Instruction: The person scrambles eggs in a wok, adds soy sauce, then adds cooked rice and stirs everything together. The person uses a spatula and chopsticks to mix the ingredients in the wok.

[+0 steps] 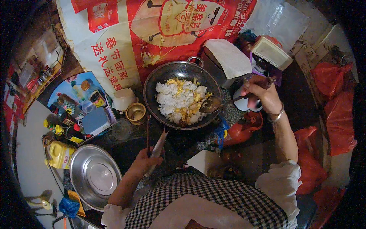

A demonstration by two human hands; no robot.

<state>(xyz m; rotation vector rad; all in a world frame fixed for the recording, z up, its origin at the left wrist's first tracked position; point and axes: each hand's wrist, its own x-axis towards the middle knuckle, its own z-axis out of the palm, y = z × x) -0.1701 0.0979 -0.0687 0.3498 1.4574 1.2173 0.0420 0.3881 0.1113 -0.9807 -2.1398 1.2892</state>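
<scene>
A dark wok (147, 98) holds white rice (177, 100) mixed with yellow egg (197, 93). My left hand (147, 160) is closed around the wok's long handle (160, 143). A thin dark stick (148, 128), perhaps chopsticks, rises from the same hand. On the right, my right hand (263, 96) grips the dark handle of a cooking spatula or ladle. Its broad head (211, 104) rests in the rice near the wok's right side; the middle of the handle is hard to make out. A white bowl or cup (243, 104) lies partly hidden under that hand.
Left of the wok stand a brass-coloured cup (135, 113), a clear lid or dish (121, 128), several sauce bottles (61, 116), a yellow jug (59, 154) and a large metal basin (77, 174). To the right are a cloth-covered box (226, 57), a red pitcher-like container (243, 128) and red bags (340, 120).
</scene>
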